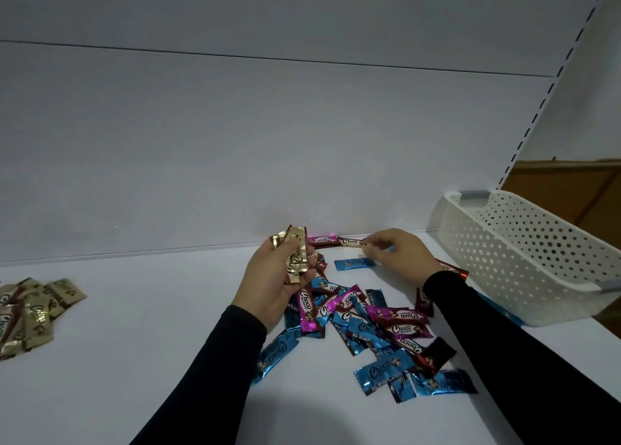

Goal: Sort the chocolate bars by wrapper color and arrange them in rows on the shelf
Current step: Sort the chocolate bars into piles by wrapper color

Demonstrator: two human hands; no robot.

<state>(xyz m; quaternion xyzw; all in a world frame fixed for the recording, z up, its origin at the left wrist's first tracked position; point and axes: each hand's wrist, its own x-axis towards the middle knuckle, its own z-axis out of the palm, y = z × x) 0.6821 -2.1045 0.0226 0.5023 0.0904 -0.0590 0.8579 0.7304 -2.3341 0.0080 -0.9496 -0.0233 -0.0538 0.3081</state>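
A mixed heap of blue, magenta and dark red chocolate bars lies on the white shelf. My left hand grips a bunch of gold-wrapped bars above the heap's left side. My right hand reaches to the back wall and pinches the end of a dark red bar, which lies beside a magenta bar. A single blue bar lies just below my right hand's fingers. At the far left, a pile of gold bars lies on the shelf.
A white perforated plastic basket stands at the right end of the shelf, close to my right forearm. The shelf's back wall rises right behind the bars. A slotted upright runs up at the right.
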